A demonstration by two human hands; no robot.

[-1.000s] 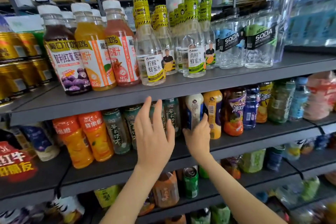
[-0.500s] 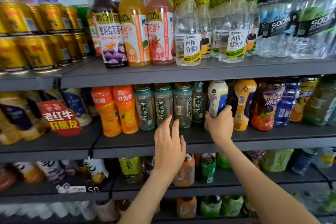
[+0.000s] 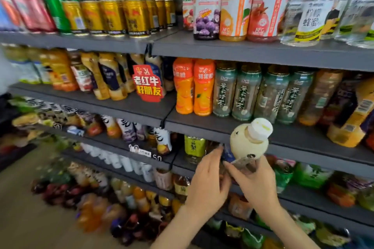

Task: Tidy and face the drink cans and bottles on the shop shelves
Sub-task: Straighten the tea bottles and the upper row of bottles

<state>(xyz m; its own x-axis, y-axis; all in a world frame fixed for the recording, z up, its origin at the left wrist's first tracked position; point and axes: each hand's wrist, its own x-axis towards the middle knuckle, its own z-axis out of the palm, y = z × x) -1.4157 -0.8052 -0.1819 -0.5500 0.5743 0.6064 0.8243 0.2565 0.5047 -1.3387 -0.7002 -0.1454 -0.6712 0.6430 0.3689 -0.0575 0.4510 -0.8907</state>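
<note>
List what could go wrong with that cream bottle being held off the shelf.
1. The right hand grips the cream bottle only at its lower end, tilted, in front of the shelf. It could slip and drop.
2. The green tea bottles stand tightly packed, so pushing it in beside them might topple one.
3. It is unclear whether the left hand supports the bottle.

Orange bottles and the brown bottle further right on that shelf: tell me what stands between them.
Four green tea bottles stand in a row between the orange bottles and the brown bottle, seen in the head view.
</note>
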